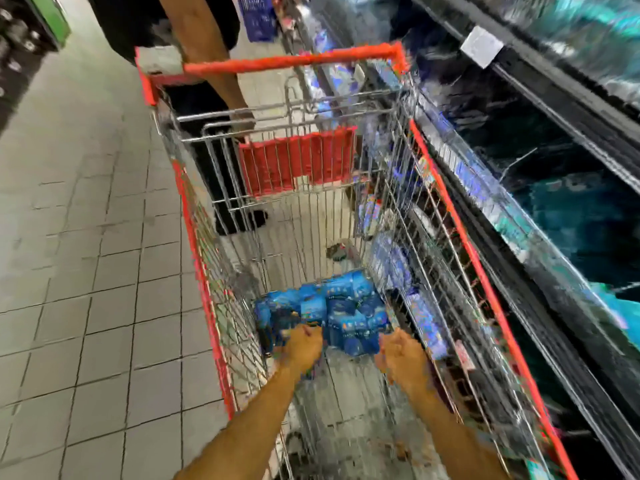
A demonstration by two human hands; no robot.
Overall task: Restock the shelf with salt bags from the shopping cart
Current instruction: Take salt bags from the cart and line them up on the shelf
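Observation:
Several blue salt bags [332, 310] lie piled on the floor of a wire shopping cart [460, 237] with red rims. Both my arms reach down into the cart. My left hand [304, 346] is at the near left edge of the pile, fingers curled against the bags; blur hides whether it grips one. My right hand [401, 355] is just near of the pile's right side with loosely curled fingers, and nothing shows in it. The shelf [519, 223] with blue packs runs along the cart's right side, heavily blurred.
Another person [207, 46] in dark clothes stands at the cart's red handle [291, 62] at the far end. A red child-seat flap [298, 164] hangs inside the cart. Grey tiled floor [86, 271] lies to the left. A blue crate [258, 15] stands far back.

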